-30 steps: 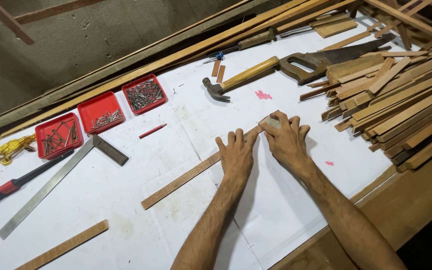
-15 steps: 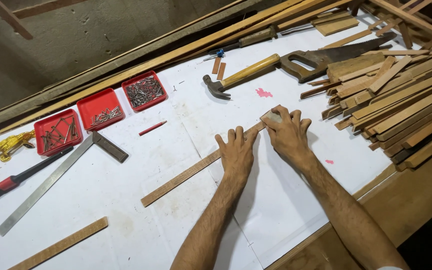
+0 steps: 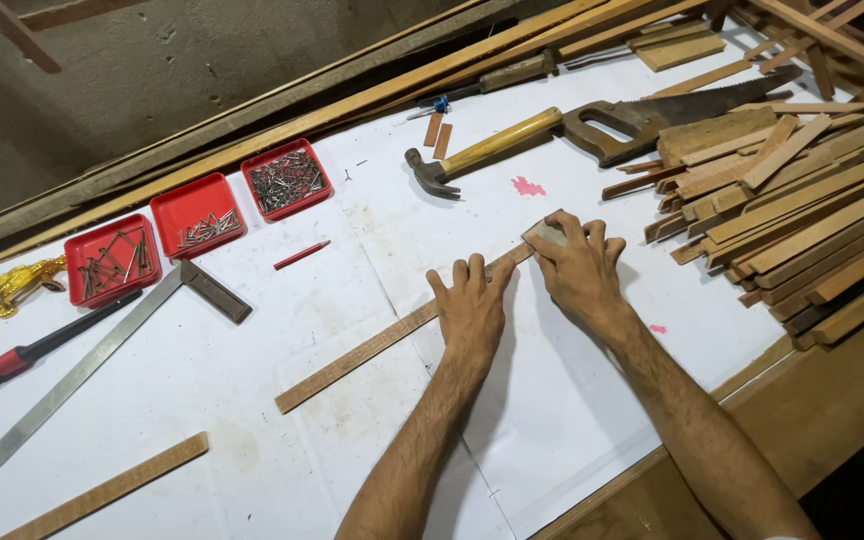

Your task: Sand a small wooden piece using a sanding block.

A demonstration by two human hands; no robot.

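A long thin wooden strip [image 3: 352, 358] lies diagonally on the white-covered table [image 3: 252, 420]. My left hand [image 3: 470, 307] presses flat on the strip near its upper right end, fingers spread. My right hand [image 3: 577, 270] grips a small grey sanding block [image 3: 542, 232] held against the strip's far end. Both forearms reach in from the lower right.
Three red trays of nails [image 3: 197, 212] sit at the left, with a steel try square [image 3: 102, 362], red pencil [image 3: 302, 255] and a second strip [image 3: 102, 490]. A claw hammer [image 3: 477, 152] and handsaw [image 3: 662, 110] lie behind. A pile of wooden slats [image 3: 802, 210] fills the right.
Both hands stay on the strip and the block with hardly any shift. The view has drifted a little.
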